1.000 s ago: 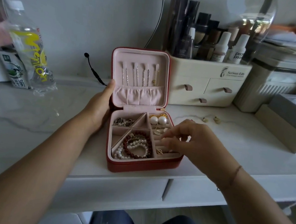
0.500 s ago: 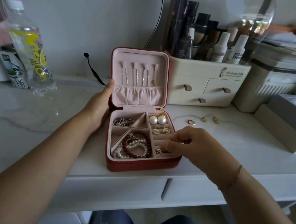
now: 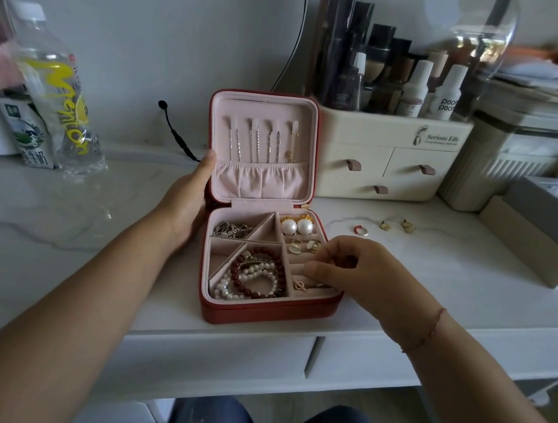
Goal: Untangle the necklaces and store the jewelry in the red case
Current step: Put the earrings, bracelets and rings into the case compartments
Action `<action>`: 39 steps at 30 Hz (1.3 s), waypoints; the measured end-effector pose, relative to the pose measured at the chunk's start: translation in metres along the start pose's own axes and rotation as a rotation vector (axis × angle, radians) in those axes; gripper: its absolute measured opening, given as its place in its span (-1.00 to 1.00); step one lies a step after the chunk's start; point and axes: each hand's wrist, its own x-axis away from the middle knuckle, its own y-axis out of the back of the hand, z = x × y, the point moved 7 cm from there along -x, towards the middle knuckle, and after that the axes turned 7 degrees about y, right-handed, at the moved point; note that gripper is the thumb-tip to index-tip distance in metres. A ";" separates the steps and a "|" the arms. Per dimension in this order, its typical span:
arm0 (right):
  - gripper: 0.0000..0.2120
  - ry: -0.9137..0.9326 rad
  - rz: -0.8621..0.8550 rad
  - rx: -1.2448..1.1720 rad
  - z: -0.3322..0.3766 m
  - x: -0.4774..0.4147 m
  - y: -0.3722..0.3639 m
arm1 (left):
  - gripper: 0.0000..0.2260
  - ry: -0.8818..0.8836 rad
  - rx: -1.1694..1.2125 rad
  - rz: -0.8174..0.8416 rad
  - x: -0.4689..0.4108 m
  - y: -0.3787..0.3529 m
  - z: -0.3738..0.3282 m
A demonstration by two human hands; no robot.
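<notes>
Head view: red case [image 3: 260, 312] sits open on the tabletop [image 3: 63, 223] near its front edge, lid [image 3: 265, 101] upright. Left hand [image 3: 185, 208] grips the case's left side at the hinge, thumb up the lid edge. My read: it's bracing so the lid stands and the box doesn't skid while the other hand works. Right hand [image 3: 350, 270] hovers over the right-hand slotted column, fingertips [image 3: 321, 250] drawn together in a pinch; whether anything small is between them, cannot tell. Hands well apart, one each side of the case.

Sorting logic is visible. Thin chains [image 3: 257, 140] hang one by one from hooks in the lid, ends tucked in the pocket, likely so they don't re-tangle. Bead bracelets [image 3: 253, 277] are in the front-left compartment, silver pile [image 3: 231, 229] back-left, pearl earrings [image 3: 296, 227] back-right, small gold pieces [image 3: 303, 248] in the slots below.

Outside the case: a red-and-gold ring [image 3: 360, 230] and two gold earrings [image 3: 396, 225] on the tabletop, just right of it. Judgement: necklaces done, task near its end, those three bits to go.
</notes>
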 end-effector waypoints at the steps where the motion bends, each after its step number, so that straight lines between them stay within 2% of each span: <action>1: -0.89 0.026 -0.013 0.021 0.001 0.000 0.002 | -0.57 -0.001 0.000 0.002 0.000 0.000 0.000; 3: -0.98 0.101 -0.046 0.124 0.009 0.001 0.011 | -0.57 -0.001 -0.004 0.003 -0.001 0.000 0.001; 5: -0.91 0.201 -0.077 0.239 0.019 0.002 0.020 | -0.58 -0.001 -0.012 0.001 -0.001 0.001 0.001; 7: -0.94 0.255 -0.074 0.333 0.029 0.002 0.022 | -0.57 0.003 -0.008 0.005 -0.001 0.002 0.001; 14: -0.87 0.280 0.032 0.664 0.045 0.000 0.002 | -0.55 0.009 0.022 0.028 -0.001 0.001 0.002; 19: -0.74 0.266 -0.021 0.897 0.048 0.000 -0.005 | -0.56 0.016 0.039 0.049 0.001 -0.002 0.002; 23: -0.72 0.277 -0.015 0.845 0.047 -0.001 -0.002 | -0.57 0.023 0.050 0.040 0.003 -0.003 0.001; 27: -0.95 0.339 0.026 0.580 0.043 -0.001 0.015 | -0.54 0.028 0.058 0.052 0.001 -0.004 0.002; 29: -0.87 0.356 0.101 0.544 0.043 0.001 0.015 | -0.54 0.022 0.059 0.049 -0.001 -0.003 0.002; 33: -0.85 0.381 0.202 0.593 0.047 0.002 0.003 | -0.55 0.016 0.057 0.047 -0.001 -0.003 0.001; 39: -0.88 0.351 0.192 0.675 0.052 -0.002 -0.005 | -0.55 0.009 0.045 0.047 0.000 -0.003 0.001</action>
